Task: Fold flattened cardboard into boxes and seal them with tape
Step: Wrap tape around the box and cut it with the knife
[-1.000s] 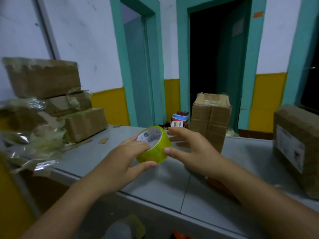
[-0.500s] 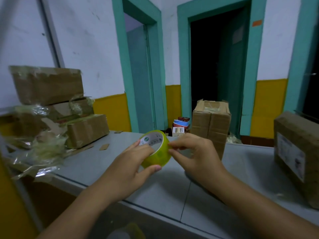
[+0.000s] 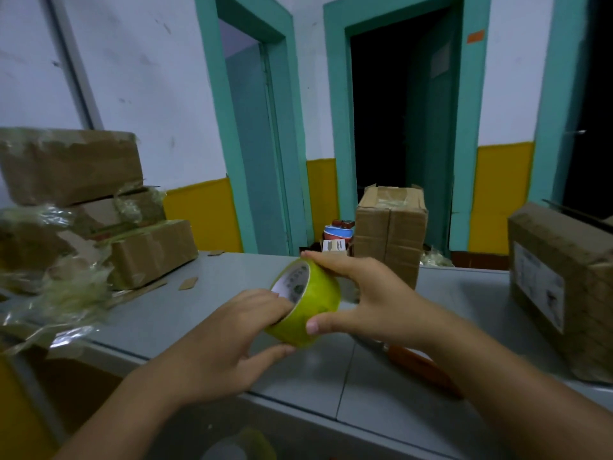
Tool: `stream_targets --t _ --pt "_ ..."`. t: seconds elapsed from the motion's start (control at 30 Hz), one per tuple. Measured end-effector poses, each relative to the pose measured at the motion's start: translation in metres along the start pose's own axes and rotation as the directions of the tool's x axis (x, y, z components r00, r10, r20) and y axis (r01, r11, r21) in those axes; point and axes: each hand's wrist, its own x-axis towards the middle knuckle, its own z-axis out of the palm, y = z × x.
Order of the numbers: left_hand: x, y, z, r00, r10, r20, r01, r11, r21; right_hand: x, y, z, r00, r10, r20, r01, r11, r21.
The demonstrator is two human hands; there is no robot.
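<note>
A stack of taped cardboard boxes (image 3: 69, 164) and crumpled plastic film (image 3: 63, 293) crowd the left end of a grey table (image 3: 185, 313) as a person readies tape for sealing. Above the table's near edge, the left hand (image 3: 219, 350) grips a yellow-green tape roll (image 3: 315, 303), its fingers hooked into the white core and its thumb braced beneath the outer face. The roll is held clear of the tabletop, tilted, between both hands. The right hand (image 3: 371, 300) spans it from the other side, fingers laid over the top rim and thumb pressed flat on the tape surface, apparently feeling for the loose end. Behind the hands stands an upright box (image 3: 389, 227), already taped along its seams. An orange-handled tool (image 3: 421, 363) lies on the table, partly hidden by the right forearm, and a labelled box (image 3: 564, 287) sits at the far right.

The step in hand looks to be finding and lifting the tape's free edge. It is best done by keeping the core hand steady while the thumb turns slowly round the face until it catches the ridge, then peeling squarely so the strip does not split or fold onto itself. Whether the end has been found cannot be told.
</note>
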Motion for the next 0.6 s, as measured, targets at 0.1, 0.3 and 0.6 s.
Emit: stream_targets --t 0.1,0.3,0.6 --pt "-0.002 -0.001 0.007 0.998 -0.059 -0.012 0.058 0.996 -0.074 0.001 0.0 0.002 0.999 -0.018 -0.05 0.015 0.999 -0.049" --pt "0.0 0.004 0.012 0.987 -0.148 -0.063 0.137 0.979 -0.154 0.003 -0.001 0.015 0.972 -0.121 -0.203 0.091 0.985 -0.15" --pt "0.009 0.005 0.019 0.965 -0.195 -0.176 0.166 0.972 -0.165 0.003 -0.001 0.021 0.834 -0.406 -0.373 0.279 0.895 -0.348"
